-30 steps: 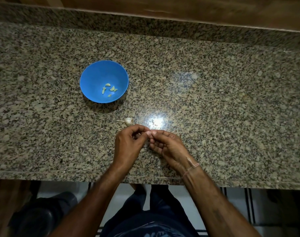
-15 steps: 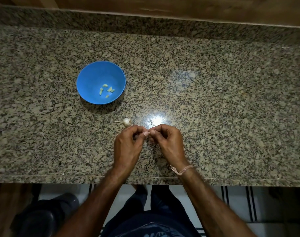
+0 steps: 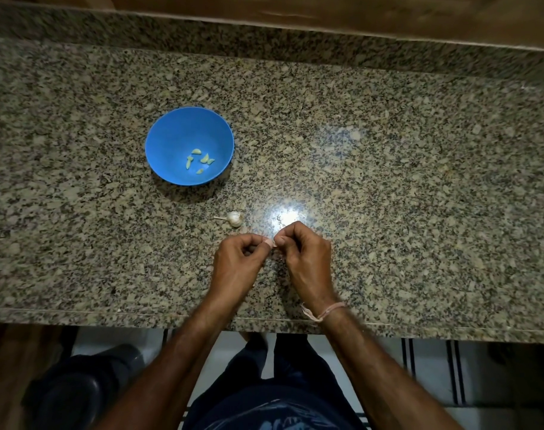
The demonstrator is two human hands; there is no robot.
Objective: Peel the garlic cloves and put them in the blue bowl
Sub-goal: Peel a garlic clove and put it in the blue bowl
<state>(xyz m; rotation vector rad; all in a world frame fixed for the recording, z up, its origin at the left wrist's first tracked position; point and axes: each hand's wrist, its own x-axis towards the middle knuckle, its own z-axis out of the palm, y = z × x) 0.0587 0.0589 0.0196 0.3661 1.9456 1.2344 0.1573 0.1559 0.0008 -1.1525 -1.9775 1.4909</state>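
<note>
Speckled granite counter, round blue bowl (smooth plastic), papery garlic bulb nearby

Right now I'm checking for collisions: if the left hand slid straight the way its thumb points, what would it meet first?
Almost at once the right hand: the left hand points at it, fingertips nearly touching over a small clove, which is barely visible.

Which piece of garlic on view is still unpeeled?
The garlic bulb lying on the counter just beyond the left hand: white and papery, stem attached. The cloves in the blue bowl are bare and yellowish.
</note>
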